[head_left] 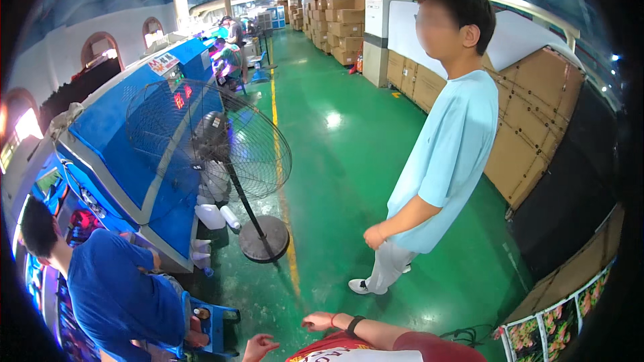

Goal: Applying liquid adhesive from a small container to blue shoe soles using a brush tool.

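Nearest the lens, at the lower edge, the person's right hand [317,322] hangs over the green floor [349,161] with its fingers loosely spread and nothing between them; a dark band sits on the wrist just behind it, and the forearm runs back to a red sleeve. Just to its left and lower, the left hand [258,346] shows only partly above the frame edge, fingers curled a little and open, also holding nothing. Closest to that hand is a small blue cart [213,325], on the floor just beside a seated person in a blue shirt [117,291] who leans toward a long blue machine [134,154]. Further out, a pedestal fan [221,141] with a wire cage stands on a round base beside the yellow floor line [285,208], with white plastic jugs [211,216] near its foot. To the right a standing person in a light blue shirt [449,154] has hands held low in front. Flat cardboard sheets [530,121] lean behind, and stacked cartons [339,20] fill the far aisle.
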The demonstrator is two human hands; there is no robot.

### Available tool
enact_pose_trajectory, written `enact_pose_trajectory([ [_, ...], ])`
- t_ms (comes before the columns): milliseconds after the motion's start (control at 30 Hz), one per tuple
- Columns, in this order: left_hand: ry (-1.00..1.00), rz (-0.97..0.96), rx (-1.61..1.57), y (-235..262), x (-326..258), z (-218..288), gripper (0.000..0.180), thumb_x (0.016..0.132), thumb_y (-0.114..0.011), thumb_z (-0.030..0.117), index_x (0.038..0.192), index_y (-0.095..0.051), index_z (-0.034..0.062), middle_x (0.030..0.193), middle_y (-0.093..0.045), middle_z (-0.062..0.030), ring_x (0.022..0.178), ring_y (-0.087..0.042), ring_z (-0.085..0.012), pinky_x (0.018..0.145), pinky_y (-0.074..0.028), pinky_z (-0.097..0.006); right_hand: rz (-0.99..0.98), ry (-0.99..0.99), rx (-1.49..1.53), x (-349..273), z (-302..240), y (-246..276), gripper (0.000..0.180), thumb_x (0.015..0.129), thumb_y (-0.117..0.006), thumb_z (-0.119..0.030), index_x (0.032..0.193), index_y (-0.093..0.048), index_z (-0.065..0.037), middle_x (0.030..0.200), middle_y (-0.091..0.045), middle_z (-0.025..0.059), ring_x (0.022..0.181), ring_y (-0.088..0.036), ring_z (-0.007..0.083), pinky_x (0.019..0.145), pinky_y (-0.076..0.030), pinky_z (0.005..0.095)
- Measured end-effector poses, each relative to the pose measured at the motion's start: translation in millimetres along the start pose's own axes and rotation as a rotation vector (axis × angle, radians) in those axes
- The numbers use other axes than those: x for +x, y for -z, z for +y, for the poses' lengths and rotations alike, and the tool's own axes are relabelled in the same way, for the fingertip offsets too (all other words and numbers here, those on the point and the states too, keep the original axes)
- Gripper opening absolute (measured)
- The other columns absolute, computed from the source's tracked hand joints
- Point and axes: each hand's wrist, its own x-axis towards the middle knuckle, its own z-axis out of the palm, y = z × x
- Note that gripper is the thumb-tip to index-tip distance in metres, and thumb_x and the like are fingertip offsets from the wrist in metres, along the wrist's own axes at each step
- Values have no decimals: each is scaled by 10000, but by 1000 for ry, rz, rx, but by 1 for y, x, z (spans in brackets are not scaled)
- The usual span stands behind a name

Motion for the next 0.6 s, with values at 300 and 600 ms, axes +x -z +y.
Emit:
enact_pose_trajectory([
  [300, -118, 156, -279, -43, -3, 130, 164, 810, -652, -50, 942, -563, -85, 833, -681, -164, 725, -685, -217, 661, -581, -307, 166, 195, -25, 7, -133, 84, 224, 840, -528, -67, 1051, -588, -24, 862, -629, 186, 790, -604, 377, 676, -461, 433],
  [600, -185, 229, -330, -49, 1, 140, 123, 802, -506, -114, 915, -522, -67, 840, -658, -163, 743, -670, -209, 702, -565, -305, 350, 199, 122, -12, -145, 89, 118, 844, -536, -96, 931, -584, -33, 800, -636, 195, 753, -607, 395, 630, -442, 486],
])
